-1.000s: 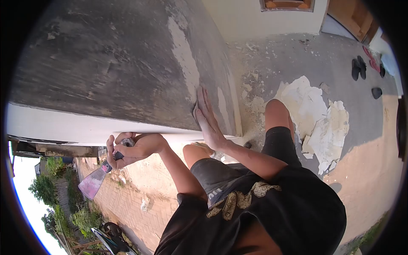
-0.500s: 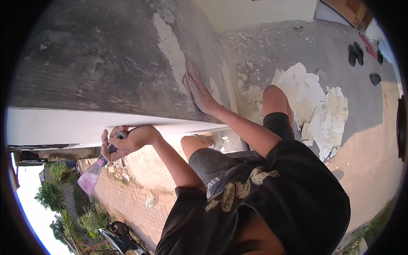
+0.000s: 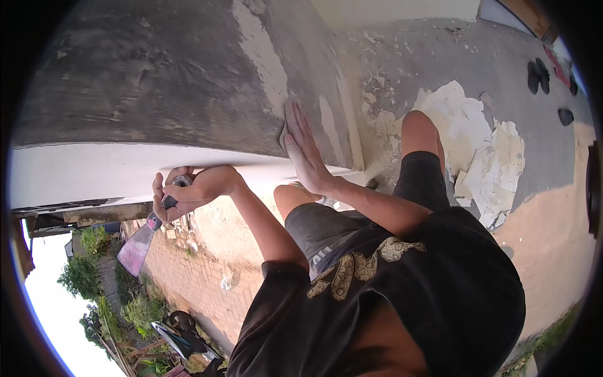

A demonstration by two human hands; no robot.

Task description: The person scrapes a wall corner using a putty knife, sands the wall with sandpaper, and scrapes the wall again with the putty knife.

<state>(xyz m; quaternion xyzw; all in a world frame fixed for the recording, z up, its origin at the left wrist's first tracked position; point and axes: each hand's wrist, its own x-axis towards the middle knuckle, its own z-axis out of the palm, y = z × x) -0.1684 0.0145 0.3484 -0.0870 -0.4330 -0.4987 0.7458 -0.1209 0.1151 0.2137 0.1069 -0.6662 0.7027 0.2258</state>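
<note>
My right hand lies flat against a dark grey wall, fingers together and thumb apart. The edge of a thin grey sheet, which looks like sandpaper, shows beside the thumb; the rest is hidden under the palm. Pale dust coats the fingers. My left hand is curled around the handle of a scraper, whose wide, pink-stained blade points down and away. The back of this hand is close to the white face of the wall; whether it touches I cannot tell.
Peeled white paint flakes lie piled on the grey floor beside my knee. Dark slippers stand farther off. Brick paving, a parked motorcycle and green bushes are on the left side.
My right hand has slid along the dark wall toward its edge and toward my body. My left hand still holds the scraper in nearly the same pose. The view has shifted slightly.
</note>
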